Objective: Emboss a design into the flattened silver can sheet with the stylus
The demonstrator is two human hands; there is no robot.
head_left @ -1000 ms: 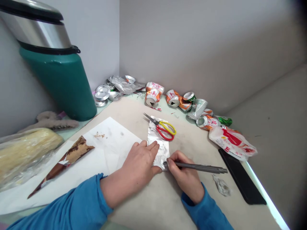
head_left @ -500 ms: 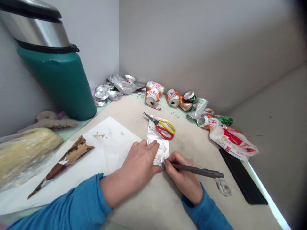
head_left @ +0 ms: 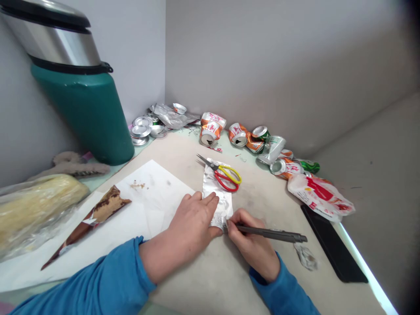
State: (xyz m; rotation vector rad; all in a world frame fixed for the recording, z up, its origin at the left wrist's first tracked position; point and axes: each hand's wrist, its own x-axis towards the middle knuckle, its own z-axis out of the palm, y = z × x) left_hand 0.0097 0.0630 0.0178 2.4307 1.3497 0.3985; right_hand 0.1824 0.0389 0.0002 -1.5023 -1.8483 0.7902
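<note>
Pinning the foil (head_left: 225, 202) to the worktop (head_left: 197, 288), the left hand (head_left: 192, 232) lies palm down across its near part, pressing rather than gripping. The right hand (head_left: 252, 247) pinches a dark pen (head_left: 275, 235), its point at the foil's near right edge, though from here I can't tell whether it touches. Close-set dimples cover that near end, so I'd judge the step to be embossing, partway through, with the upper stretch looking smooth. The next move seems to call for a firm left hand and small, even pressure beside the last marks. Scissors (head_left: 214, 166) rest on the far end; paper (head_left: 154, 183) lies to the left, and crushed cans (head_left: 211, 127) line the wall.
</note>
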